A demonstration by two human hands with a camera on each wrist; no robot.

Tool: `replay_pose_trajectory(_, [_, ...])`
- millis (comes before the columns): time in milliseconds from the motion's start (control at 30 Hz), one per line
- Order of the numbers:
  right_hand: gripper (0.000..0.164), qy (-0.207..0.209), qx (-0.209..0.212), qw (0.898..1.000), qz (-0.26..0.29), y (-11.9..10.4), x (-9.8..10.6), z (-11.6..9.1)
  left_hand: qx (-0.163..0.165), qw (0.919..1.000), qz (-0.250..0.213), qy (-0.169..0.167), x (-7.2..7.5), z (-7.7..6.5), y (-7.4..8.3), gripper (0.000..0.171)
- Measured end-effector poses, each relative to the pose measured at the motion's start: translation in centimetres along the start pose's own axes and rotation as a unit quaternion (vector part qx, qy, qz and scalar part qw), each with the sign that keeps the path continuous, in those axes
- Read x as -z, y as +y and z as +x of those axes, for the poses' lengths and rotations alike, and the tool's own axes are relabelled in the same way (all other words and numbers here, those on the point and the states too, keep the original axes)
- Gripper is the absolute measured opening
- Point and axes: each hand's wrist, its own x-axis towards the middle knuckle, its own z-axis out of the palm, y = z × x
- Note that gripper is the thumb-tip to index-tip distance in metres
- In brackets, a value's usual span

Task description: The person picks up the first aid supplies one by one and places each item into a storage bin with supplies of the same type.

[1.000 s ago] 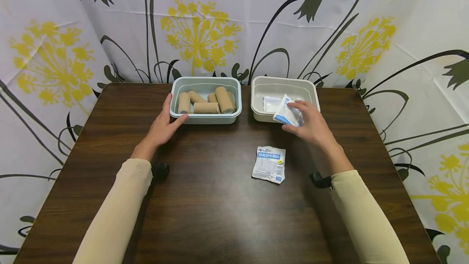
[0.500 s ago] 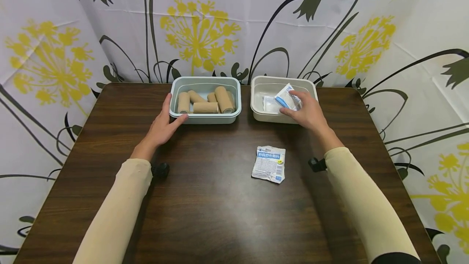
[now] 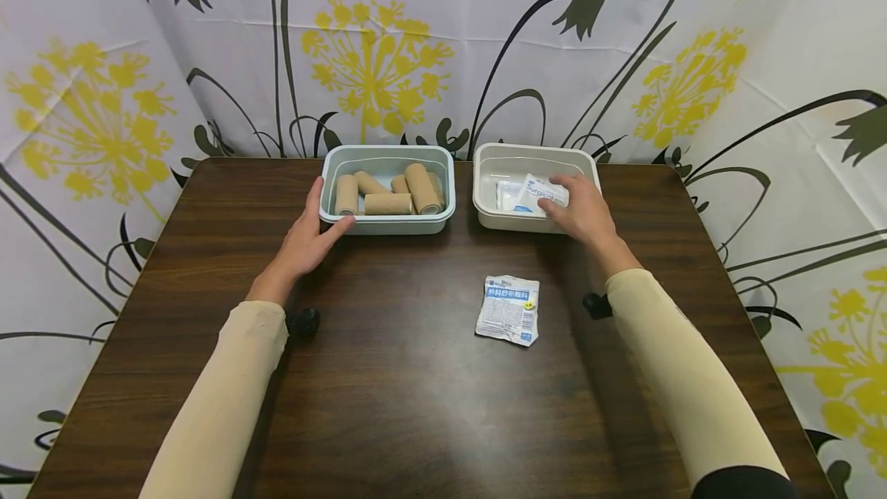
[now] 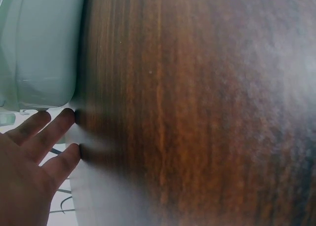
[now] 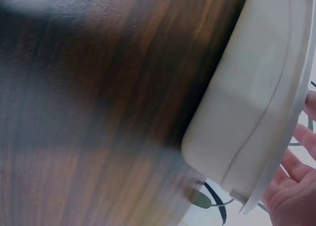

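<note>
In the head view my left hand [image 3: 305, 233] rests against the left end of a pale blue bin [image 3: 395, 228], thumb at its front corner and fingers along its side. Several tan bandage rolls [image 3: 388, 204] lie in that bin. My right hand [image 3: 585, 210] reaches over the front right rim of an off-white bin [image 3: 509, 219], thumb and fingers spread apart. Beneath its fingers, a gauze packet marked "Surgical" [image 3: 540, 189] lies in the bin, overlapping another white packet [image 3: 507, 195]. The right wrist view shows relaxed fingers past the rim; the packets are hidden there.
Another gauze packet [image 3: 509, 310], printed side up, lies on the dark wooden table [image 3: 402, 406] in front of the off-white bin. Behind the table hangs a white curtain [image 3: 471, 6] with yellow and grey flowers.
My right hand has moved the gauze packet down into the off-white bin, and its fingers have parted from it. The packet now lies flatter. My left hand has stayed by the blue bin.
</note>
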Motion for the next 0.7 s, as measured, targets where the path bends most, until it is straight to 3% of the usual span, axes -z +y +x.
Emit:
replay_pose_trajectory(200, [0.048, 0.007, -0.008, 1.000, 0.007, 0.3, 0.0, -0.5, 0.000, 1.0000, -0.001, -0.001, 0.0, 0.0, 0.0, 0.094])
replay_pose_trajectory(700, [0.042, 0.038, 0.050, 0.997, 0.037, 0.3, 1.1, -2.8, 0.001, 1.0000, -0.003, 0.000, 0.1, 0.0, 0.2, 0.095])
